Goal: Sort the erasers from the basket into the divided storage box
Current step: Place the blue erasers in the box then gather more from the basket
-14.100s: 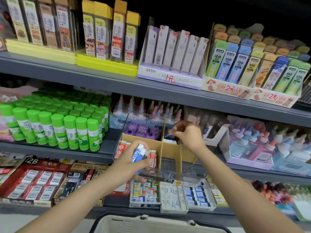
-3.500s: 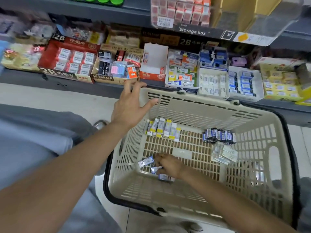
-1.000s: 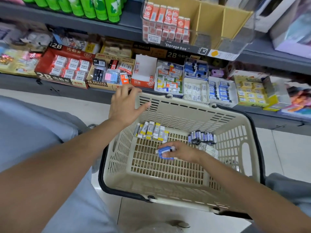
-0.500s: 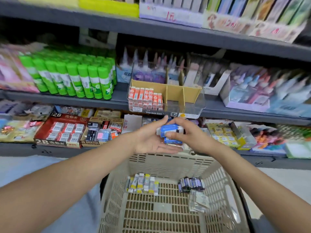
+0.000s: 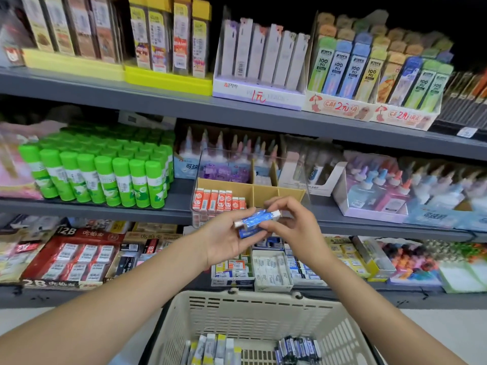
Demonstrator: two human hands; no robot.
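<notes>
My left hand holds a small stack of blue-wrapped erasers in its palm and fingers. My right hand pinches the right end of the top blue eraser. Both hands hover just in front of the clear divided storage box on the middle shelf. Its left compartment holds a row of orange-red erasers; the cardboard-lined compartments to the right look empty. Below, the beige basket holds a row of yellow-and-white erasers and a cluster of dark blue erasers.
Green glue sticks stand left of the box on the same shelf, glue bottles to its right. The lower shelf carries trays of boxed erasers. The top shelf holds pencil-lead packs.
Both hands have risen slightly with the blue erasers toward the storage box. The view has tilted up, showing less of the basket and more of the upper shelves.
</notes>
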